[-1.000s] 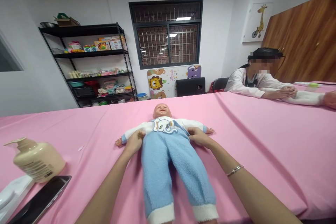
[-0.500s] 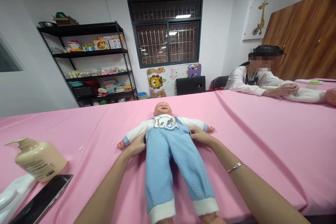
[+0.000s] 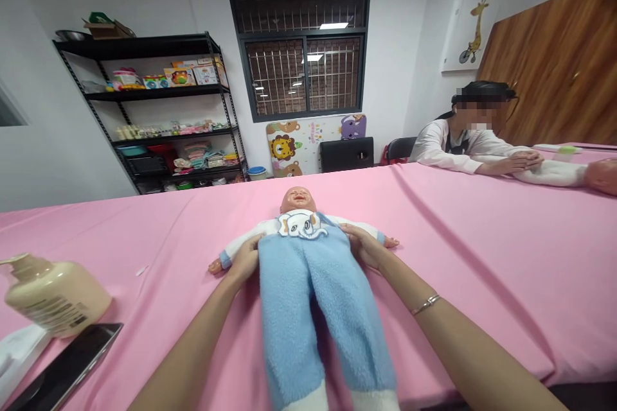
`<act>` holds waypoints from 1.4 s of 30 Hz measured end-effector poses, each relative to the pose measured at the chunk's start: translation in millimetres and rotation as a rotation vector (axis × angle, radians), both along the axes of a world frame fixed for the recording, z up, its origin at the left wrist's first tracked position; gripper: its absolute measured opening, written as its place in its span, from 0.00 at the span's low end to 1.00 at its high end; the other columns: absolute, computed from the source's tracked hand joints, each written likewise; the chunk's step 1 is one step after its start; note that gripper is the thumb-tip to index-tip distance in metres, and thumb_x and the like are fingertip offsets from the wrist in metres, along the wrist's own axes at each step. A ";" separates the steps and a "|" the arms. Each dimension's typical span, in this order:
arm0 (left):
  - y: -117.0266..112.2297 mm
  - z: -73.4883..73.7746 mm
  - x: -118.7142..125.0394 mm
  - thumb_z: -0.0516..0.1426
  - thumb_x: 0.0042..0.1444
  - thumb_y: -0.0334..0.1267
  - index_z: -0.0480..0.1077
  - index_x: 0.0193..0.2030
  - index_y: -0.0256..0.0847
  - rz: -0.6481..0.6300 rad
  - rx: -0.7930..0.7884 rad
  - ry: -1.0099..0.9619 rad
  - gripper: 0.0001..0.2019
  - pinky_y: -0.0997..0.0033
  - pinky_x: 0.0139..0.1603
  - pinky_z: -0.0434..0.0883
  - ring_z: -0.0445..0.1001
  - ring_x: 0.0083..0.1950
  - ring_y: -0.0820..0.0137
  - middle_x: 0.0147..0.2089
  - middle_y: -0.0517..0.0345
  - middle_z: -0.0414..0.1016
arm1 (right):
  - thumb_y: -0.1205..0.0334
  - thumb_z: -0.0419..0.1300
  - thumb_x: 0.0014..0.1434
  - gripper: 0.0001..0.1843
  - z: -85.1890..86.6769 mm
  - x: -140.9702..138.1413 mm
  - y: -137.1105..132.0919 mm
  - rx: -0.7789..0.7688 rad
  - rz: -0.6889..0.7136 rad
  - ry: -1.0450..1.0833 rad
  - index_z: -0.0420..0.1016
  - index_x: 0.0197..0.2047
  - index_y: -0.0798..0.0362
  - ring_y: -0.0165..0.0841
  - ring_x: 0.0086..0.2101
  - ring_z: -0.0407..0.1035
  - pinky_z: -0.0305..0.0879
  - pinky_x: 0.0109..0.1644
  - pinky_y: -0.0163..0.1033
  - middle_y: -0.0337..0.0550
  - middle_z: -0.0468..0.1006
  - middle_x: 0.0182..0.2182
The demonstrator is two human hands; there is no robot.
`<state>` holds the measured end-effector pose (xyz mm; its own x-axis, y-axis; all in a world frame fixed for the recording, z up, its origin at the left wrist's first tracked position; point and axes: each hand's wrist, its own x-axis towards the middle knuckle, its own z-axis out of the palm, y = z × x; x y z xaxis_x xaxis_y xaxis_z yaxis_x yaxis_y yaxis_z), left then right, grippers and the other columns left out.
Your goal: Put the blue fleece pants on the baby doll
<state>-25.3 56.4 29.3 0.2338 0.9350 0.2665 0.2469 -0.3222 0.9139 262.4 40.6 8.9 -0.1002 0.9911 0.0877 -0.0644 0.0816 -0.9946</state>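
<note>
A baby doll point(image 3: 298, 200) lies on its back on the pink-covered table, head away from me. It wears a white long-sleeved top and fuzzy blue overalls point(image 3: 308, 282) with an elephant face on the bib and white cuffs. My left hand point(image 3: 248, 255) is closed on the left side of the overalls at the waist, its fingertips partly hidden by the cloth. On the other side, my right hand point(image 3: 362, 245) grips the edge of the overalls near the waist, fingers bent against the fabric. Both doll arms stretch outward beyond my hands.
At left stand a beige pump bottle point(image 3: 58, 295), a dark phone point(image 3: 67, 366) and a white object point(image 3: 22, 356). A co-worker point(image 3: 446, 141) sits at the far right with hands on another doll point(image 3: 559, 173). Black shelving point(image 3: 154, 93) stands against the back wall.
The waist of the overalls is spread wider, and my left hand has shifted slightly left with it. My right hand has moved slightly up along the side. The view has shifted a little.
</note>
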 end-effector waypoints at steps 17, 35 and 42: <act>12.3 -1.8 -7.4 0.52 0.33 0.35 0.65 0.27 0.39 0.389 -0.013 -0.261 0.10 0.75 0.27 0.62 0.67 0.27 0.71 0.23 0.60 0.67 | 0.56 0.56 0.48 0.09 -16.3 5.1 14.1 0.215 -0.479 -0.425 0.66 0.26 0.54 0.32 0.24 0.67 0.61 0.31 0.37 0.40 0.72 0.22; 3.7 0.8 1.3 0.50 0.38 0.35 0.65 0.27 0.38 0.277 0.094 -0.066 0.08 0.73 0.32 0.62 0.68 0.31 0.70 0.28 0.59 0.70 | 0.61 0.58 0.46 0.11 -12.9 -1.0 10.8 0.244 -0.315 -0.367 0.74 0.33 0.58 0.36 0.33 0.72 0.66 0.41 0.41 0.46 0.78 0.31; 3.3 -4.1 6.6 0.49 0.38 0.35 0.66 0.28 0.37 0.264 0.081 0.006 0.09 0.72 0.32 0.61 0.67 0.30 0.70 0.26 0.60 0.69 | 0.66 0.53 0.43 0.08 -8.4 -2.7 6.2 0.142 -0.258 -0.280 0.73 0.24 0.57 0.33 0.28 0.70 0.63 0.32 0.36 0.44 0.77 0.25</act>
<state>-18.7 59.6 25.2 -0.0132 0.9395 0.3424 0.3379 -0.3181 0.8858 259.8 46.8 0.5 0.1104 0.9668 0.2303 0.2482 0.1976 -0.9484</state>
